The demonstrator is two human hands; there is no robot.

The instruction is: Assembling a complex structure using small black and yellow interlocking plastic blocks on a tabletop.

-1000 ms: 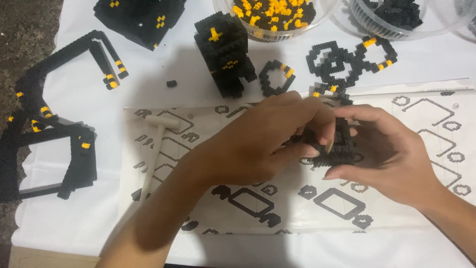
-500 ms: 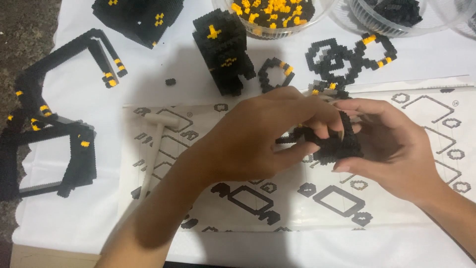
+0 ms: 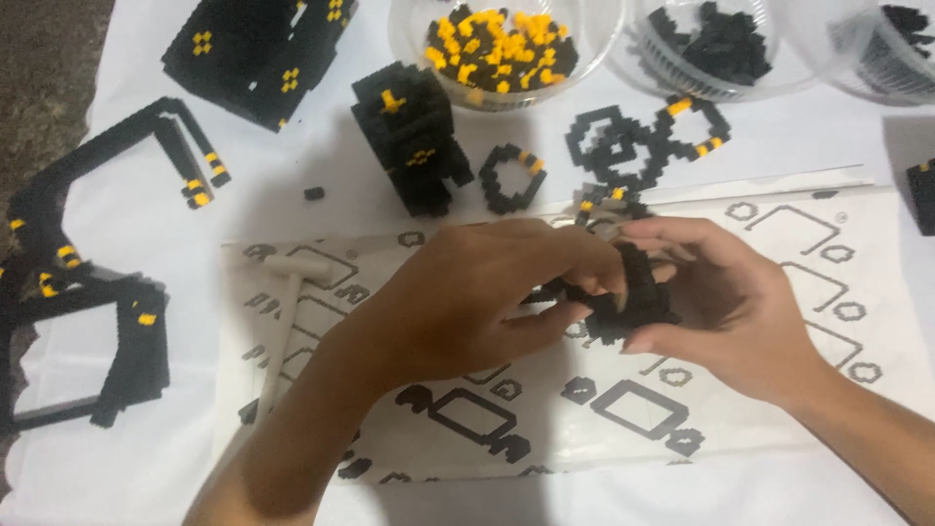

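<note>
Black block piece (image 3: 631, 297), a small build of tiny bricks, is sitting between both hands above the printed instruction sheet (image 3: 779, 292). Left hand (image 3: 477, 302) and right hand (image 3: 740, 312) are pinching it with fingers closed around it. It looks light, stiff and easily broken apart, best gripped along its solid edges.

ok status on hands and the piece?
Both hands, left and right, grip small black brick assembly over printed instruction sheet. Nothing in the way.
</note>
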